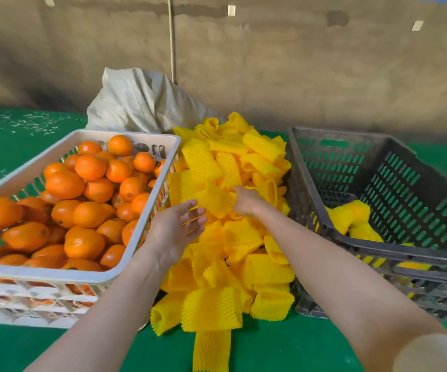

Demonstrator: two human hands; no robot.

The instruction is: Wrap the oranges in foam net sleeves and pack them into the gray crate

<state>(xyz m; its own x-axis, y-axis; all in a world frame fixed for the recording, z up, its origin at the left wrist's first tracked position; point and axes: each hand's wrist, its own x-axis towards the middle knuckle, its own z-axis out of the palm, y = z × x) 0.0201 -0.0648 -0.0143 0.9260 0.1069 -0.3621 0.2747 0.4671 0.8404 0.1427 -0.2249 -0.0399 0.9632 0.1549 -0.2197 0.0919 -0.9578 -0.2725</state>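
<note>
A white crate (125, 275) on the left is heaped with bare oranges (82, 194). A pile of yellow foam net sleeves (233, 253) lies in the middle on the green surface. The gray crate (394, 253) on the right holds a few wrapped oranges (351, 216) at its bottom. My left hand (174, 232) hovers open over the pile beside the white crate's corner, fingers straight. My right hand (246, 201) reaches into the pile and grips one foam sleeve (214, 200); its fingers are partly hidden by the foam.
A pale woven sack (141, 103) leans behind the crates against a brown wall. A rope (172, 38) hangs down the wall. The green surface (284, 345) shows in front of the pile and behind the white crate.
</note>
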